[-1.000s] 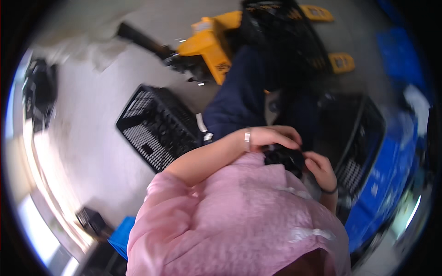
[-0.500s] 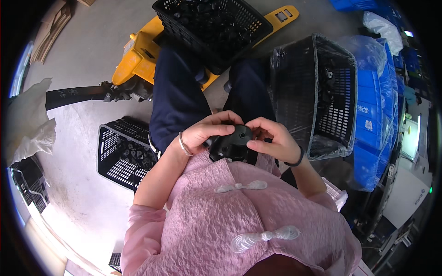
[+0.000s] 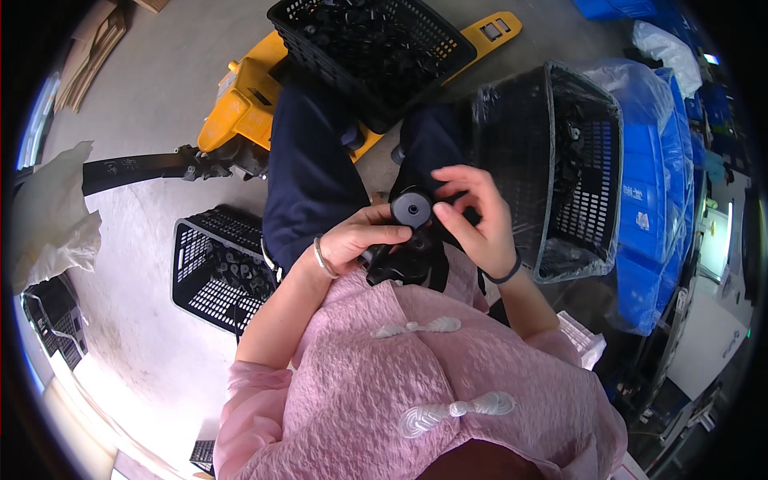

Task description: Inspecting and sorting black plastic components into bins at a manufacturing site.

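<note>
My left hand [image 3: 362,238] is closed on a black part with a round disc face [image 3: 411,210] and a small hole at its centre. The disc is turned up, with my thumb lying along its near edge. Just right of it my right hand [image 3: 486,228] is open, thumb and fingers apart, with nothing visible between them. Its thumb tip is close to the disc's rim; I cannot tell whether they touch. More black parts [image 3: 406,264] lie in my lap beneath the hands, their shapes partly hidden.
A black crate [image 3: 384,96] full of black parts stands ahead on a yellow pallet jack [image 3: 244,112]. At the left is another black crate [image 3: 182,268] with parts inside. A plastic-lined crate [image 3: 512,160] stands at the right, beside stacked blue bins [image 3: 640,200].
My right hand has come off the black part and opened out to the right. In my left hand, the round disc face now shows where a domed black surface was.
</note>
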### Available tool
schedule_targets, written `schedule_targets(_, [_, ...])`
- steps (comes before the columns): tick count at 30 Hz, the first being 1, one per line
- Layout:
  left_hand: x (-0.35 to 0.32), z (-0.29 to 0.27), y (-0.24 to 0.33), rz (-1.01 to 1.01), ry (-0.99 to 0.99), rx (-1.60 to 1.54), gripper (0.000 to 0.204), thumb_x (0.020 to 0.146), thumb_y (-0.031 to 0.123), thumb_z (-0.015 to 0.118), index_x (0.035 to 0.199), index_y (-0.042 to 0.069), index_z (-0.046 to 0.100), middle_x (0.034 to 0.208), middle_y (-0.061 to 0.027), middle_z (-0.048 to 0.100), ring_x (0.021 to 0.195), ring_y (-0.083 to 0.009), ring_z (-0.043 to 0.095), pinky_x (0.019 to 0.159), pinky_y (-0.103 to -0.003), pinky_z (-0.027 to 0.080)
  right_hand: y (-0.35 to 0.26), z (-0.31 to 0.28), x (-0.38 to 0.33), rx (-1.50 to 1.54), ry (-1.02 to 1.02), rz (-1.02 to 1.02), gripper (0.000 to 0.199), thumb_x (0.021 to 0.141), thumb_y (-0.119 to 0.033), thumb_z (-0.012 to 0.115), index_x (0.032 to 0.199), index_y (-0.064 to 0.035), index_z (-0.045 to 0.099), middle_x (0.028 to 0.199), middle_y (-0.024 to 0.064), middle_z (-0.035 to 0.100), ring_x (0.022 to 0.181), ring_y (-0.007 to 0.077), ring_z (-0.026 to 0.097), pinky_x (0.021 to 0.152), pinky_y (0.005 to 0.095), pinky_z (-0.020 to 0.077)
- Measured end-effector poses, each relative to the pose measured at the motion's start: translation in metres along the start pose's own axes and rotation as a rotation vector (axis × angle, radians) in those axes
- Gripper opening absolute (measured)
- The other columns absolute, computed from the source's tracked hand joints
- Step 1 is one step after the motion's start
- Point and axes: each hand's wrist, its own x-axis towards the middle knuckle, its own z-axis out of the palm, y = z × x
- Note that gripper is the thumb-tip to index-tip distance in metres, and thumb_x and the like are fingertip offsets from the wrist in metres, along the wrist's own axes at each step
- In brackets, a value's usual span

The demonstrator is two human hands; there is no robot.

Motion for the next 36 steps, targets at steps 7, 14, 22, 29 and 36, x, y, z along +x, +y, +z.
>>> schedule_targets(7, [0.003, -0.002, -0.001, -0.003, 0.015, -0.015, 0.027, 0.077, 0.013, 0.063, 0.101, 0.003, 0.057, 0.087, -0.0036, 0.061, 0.076, -0.0094, 0.059, 0.068, -0.021, 0.048, -0.011, 0.012, -0.015, -0.734, -0.052, -0.404, 0.048, 0.062, -0.016, 0.072, 0.104, -0.0056, 0.051, 0.093, 0.0099, 0.051, 0.079, 0.0242, 0.054, 0.063, 0.0321, 0.0457])
schedule_targets(14, [0.001, -0.004, -0.003, 0.005, -0.016, 0.08, 0.032, 0.079, 0.015, 0.062, 0.106, 0.0, 0.055, 0.093, -0.0074, 0.061, 0.083, -0.0135, 0.059, 0.077, -0.024, 0.046, 0.0, 0.002, -0.009, -0.758, -0.052, -0.308, 0.035, 0.071, -0.013, 0.064, 0.103, -0.0034, 0.052, 0.09, 0.0108, 0.054, 0.077, 0.0256, 0.054, 0.063, 0.0316, 0.0449])
schedule_targets(22, [0.003, -0.008, -0.002, 0.125, -0.128, 0.321, 0.032, 0.079, 0.019, 0.058, 0.103, -0.003, 0.058, 0.102, -0.0103, 0.059, 0.096, -0.0174, 0.054, 0.087, -0.027, 0.039, 0.037, -0.022, -0.007, 0.823, 0.003, 0.516, 0.031, 0.09, -0.023, 0.044, 0.107, 0.002, 0.052, 0.09, 0.0062, 0.056, 0.078, 0.0116, 0.051, 0.069, 0.0263, 0.0408])
schedule_targets(29, [0.003, -0.007, 0.001, 0.112, -0.142, 0.326, 0.033, 0.08, 0.023, 0.059, 0.105, 0.002, 0.06, 0.101, -0.0077, 0.06, 0.096, -0.0147, 0.053, 0.087, -0.025, 0.037, 0.043, -0.018, -0.005, 1.21, -0.09, 0.622, 0.042, 0.094, -0.028, 0.032, 0.122, 0.0021, 0.037, 0.09, 0.0043, 0.053, 0.072, 0.0121, 0.047, 0.067, 0.0254, 0.0399])
schedule_targets(36, [0.003, -0.004, 0.001, 0.089, -0.113, 0.282, 0.031, 0.079, 0.02, 0.059, 0.102, 0.0, 0.059, 0.101, -0.0083, 0.06, 0.095, -0.0158, 0.054, 0.085, -0.024, 0.038, 0.043, -0.017, -0.003, 1.406, -0.116, 0.627, 0.043, 0.094, -0.027, 0.031, 0.124, 0.0029, 0.036, 0.088, 0.0043, 0.052, 0.07, 0.0119, 0.045, 0.064, 0.0247, 0.0384])
